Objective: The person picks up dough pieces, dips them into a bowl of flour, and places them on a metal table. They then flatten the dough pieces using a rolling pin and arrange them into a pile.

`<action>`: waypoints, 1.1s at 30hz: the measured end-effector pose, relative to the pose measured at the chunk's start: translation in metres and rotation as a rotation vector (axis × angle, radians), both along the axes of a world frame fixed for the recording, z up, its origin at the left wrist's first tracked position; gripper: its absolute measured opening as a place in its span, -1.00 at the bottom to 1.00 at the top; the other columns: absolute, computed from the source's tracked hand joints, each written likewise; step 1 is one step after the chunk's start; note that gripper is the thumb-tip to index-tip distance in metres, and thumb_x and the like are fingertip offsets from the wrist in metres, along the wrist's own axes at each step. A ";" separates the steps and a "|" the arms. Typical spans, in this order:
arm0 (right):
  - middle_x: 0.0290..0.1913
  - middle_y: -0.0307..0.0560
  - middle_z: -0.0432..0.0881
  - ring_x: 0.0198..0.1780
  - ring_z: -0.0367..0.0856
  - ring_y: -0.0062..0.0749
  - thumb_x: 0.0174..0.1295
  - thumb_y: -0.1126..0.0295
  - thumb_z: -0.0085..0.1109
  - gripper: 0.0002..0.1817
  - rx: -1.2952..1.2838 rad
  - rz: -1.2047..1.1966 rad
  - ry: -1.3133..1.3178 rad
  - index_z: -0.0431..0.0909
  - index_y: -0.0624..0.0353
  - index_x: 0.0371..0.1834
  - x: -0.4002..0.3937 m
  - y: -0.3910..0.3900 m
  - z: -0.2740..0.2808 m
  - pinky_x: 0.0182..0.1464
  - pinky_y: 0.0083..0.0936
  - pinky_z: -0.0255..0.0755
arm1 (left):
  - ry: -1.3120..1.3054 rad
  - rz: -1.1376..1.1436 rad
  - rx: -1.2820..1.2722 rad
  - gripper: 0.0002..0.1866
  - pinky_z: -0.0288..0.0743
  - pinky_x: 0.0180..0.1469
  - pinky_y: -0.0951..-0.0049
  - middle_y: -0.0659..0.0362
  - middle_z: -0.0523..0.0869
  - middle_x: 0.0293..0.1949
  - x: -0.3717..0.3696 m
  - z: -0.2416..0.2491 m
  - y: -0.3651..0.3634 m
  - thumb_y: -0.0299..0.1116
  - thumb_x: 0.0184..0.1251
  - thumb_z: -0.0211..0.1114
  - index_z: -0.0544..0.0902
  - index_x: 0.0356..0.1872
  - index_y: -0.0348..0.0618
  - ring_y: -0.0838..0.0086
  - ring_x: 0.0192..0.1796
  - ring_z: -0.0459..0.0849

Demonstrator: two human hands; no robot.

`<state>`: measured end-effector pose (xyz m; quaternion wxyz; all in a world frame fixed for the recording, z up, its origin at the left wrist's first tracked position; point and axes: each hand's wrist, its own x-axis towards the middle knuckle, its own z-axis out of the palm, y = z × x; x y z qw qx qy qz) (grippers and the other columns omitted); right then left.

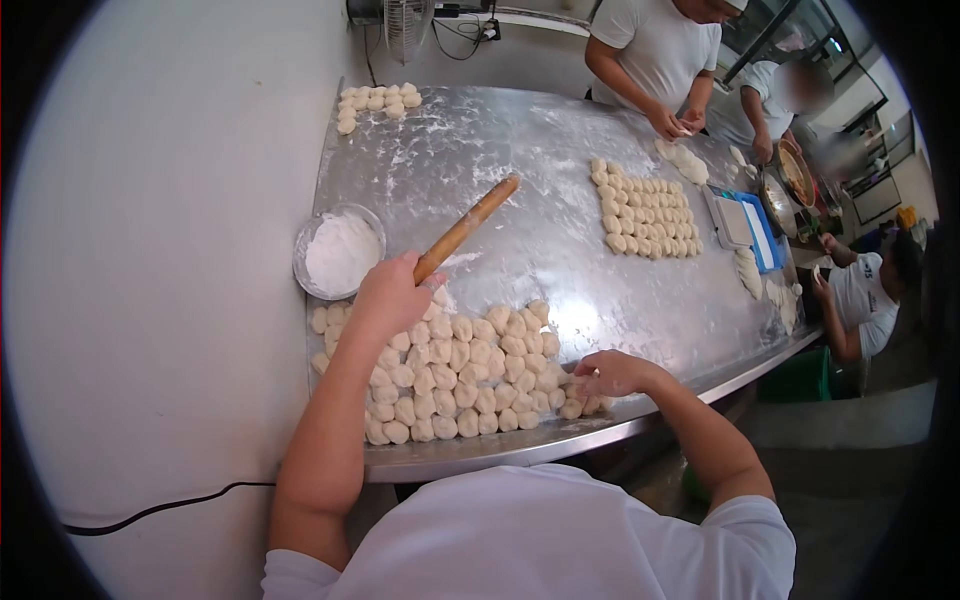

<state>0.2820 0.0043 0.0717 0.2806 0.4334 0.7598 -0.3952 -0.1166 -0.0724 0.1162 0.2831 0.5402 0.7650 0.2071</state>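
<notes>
A wooden rolling pin (468,228) slants up and to the right over the metal table (480,140), its lower end gripped in my left hand (392,298). Beneath and to the right of that hand lies a large group of pale dough balls (460,370). My right hand (612,373) is at the group's right end, fingers bent inward over a few dough pieces (585,402). Whether those fingers hold a piece is too small to tell. A metal bowl of white flour (343,252) stands left of my left hand.
More dough balls sit in rows (647,212) at the right and in a small group (375,102) at the far left. Beyond the rows are a scale (730,218) and a blue tray (765,235). Several people work around the far and right edges. A fan (405,30) stands behind.
</notes>
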 end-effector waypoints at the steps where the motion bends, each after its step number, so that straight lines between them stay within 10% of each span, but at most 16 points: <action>1: 0.09 0.22 0.80 0.14 0.76 0.02 0.31 -0.04 0.35 -0.42 0.027 0.007 0.037 0.73 0.25 0.16 -0.002 -0.001 0.002 0.23 -0.18 0.59 | 0.000 0.003 0.012 -0.60 0.57 -0.08 0.02 -0.15 0.76 -0.31 -0.001 -0.001 -0.001 -0.08 0.50 0.41 0.68 -0.10 -0.30 -0.08 -0.20 0.74; 6: 0.08 0.23 0.78 0.13 0.75 0.11 0.34 0.11 0.38 -0.47 0.294 -0.245 0.321 0.68 0.26 0.23 -0.046 0.023 0.010 0.28 -0.18 0.57 | 0.012 0.041 0.062 -0.59 0.58 -0.04 -0.02 -0.19 0.78 -0.26 -0.005 -0.007 0.001 -0.07 0.49 0.41 0.68 -0.11 -0.31 -0.17 -0.14 0.75; 10: -0.04 0.18 0.78 0.11 0.73 0.20 0.31 0.24 0.34 -0.46 0.424 0.092 0.672 0.61 0.22 0.33 -0.086 0.039 -0.034 0.34 -0.21 0.52 | 0.033 0.019 0.007 -0.56 0.60 0.03 -0.08 -0.23 0.78 -0.20 -0.006 -0.009 0.000 -0.02 0.52 0.34 0.66 -0.07 -0.30 -0.19 -0.05 0.75; 11: 0.01 0.18 0.79 0.11 0.73 0.17 0.28 0.29 0.31 -0.50 0.338 0.312 0.382 0.66 0.15 0.29 -0.101 0.048 -0.031 0.31 -0.17 0.55 | 0.025 0.021 0.032 -0.56 0.59 0.01 -0.09 -0.24 0.77 -0.23 -0.006 -0.020 0.000 -0.02 0.51 0.35 0.65 -0.10 -0.31 -0.20 -0.07 0.75; 21: 0.04 0.18 0.81 0.07 0.80 0.05 0.25 0.26 0.34 -0.55 0.469 -0.152 0.682 0.74 0.23 0.18 -0.273 0.167 0.066 0.20 -0.16 0.63 | -0.089 0.214 0.027 -0.54 0.57 -0.02 -0.11 -0.26 0.77 -0.22 0.010 -0.058 0.001 0.01 0.54 0.30 0.64 -0.05 -0.30 -0.23 -0.09 0.75; 27: 0.33 0.38 0.63 0.39 0.59 0.19 0.13 0.10 0.50 -0.22 0.714 -0.008 0.638 0.57 0.29 0.40 -0.424 0.299 -0.043 0.41 -0.12 0.50 | -0.187 0.250 -0.082 -0.58 0.60 -0.10 -0.06 -0.17 0.78 -0.26 -0.004 -0.033 0.002 -0.03 0.57 0.29 0.64 -0.03 -0.29 -0.08 -0.18 0.78; 33: 0.53 0.49 0.33 0.47 0.45 0.34 0.10 0.02 0.58 0.13 0.619 -0.200 0.354 0.15 0.27 0.66 -0.493 0.354 -0.040 0.48 -0.05 0.44 | -0.252 0.137 0.075 -0.60 0.54 -0.07 -0.20 -0.24 0.73 -0.25 0.004 -0.052 -0.004 -0.06 0.57 0.26 0.62 -0.08 -0.28 -0.23 -0.18 0.70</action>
